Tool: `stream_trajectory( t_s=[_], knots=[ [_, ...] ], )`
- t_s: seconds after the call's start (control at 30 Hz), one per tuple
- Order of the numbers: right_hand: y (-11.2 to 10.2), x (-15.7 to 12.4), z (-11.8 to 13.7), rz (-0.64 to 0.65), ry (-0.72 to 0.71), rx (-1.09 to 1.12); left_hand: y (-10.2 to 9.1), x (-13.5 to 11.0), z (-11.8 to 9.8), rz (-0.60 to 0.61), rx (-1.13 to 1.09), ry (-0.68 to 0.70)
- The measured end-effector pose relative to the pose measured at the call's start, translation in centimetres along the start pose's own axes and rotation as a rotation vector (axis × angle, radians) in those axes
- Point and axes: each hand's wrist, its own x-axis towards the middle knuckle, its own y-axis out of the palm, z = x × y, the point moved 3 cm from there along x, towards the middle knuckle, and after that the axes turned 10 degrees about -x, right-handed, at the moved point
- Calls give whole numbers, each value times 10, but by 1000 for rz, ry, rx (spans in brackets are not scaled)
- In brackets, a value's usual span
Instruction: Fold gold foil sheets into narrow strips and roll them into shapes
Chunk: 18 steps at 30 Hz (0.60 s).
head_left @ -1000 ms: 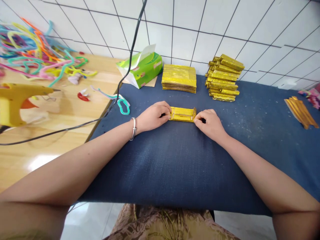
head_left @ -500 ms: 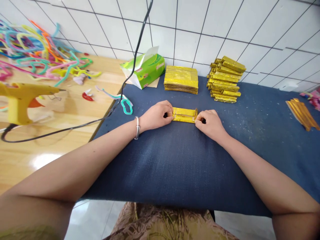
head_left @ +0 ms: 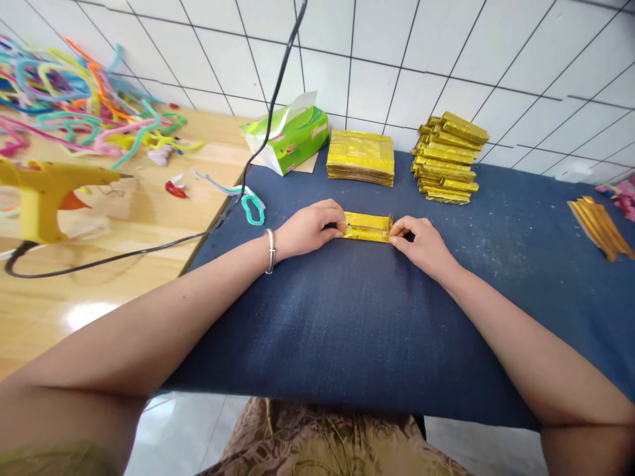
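Golden strip [head_left: 366, 227], shiny, creased, lengthwise seam showing

Multicoloured pipe cleaners [head_left: 82, 92] lie tangled on a wood-grain bench [head_left: 34, 314] at the upper left of the frame, above a yellow glue gun [head_left: 40, 198] near the left edge, while a black cable [head_left: 270, 119] crosses before a green tissue pack [head_left: 303, 139] at upper centre, near a white tiled wall [head_left: 446, 39].

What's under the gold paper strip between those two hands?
Dark blue cloth shows in front of and behind the folded gold paper strip, so cloth probably continues beneath. The strip covers that spot, so anything directly under it is hidden.
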Motion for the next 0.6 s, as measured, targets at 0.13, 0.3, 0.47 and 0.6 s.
stream_trajectory(
  t_s=[0.13, 0.3, 0.47, 0.6],
  knots=[
    [2, -4, 0, -42, -94, -85, 0, -3, 1, 21, 58, 32],
    [2, -11, -6, -88, -294, -154, -5, -10, 5, 97, 113, 120],
    [-2, -6, -17, -56, -411, -113, -10, -11, 4, 166, 216, 189],
    [-3, -5, -18, -59, -476, -109, -6, -11, -1, 214, 375, 249]
  ],
)
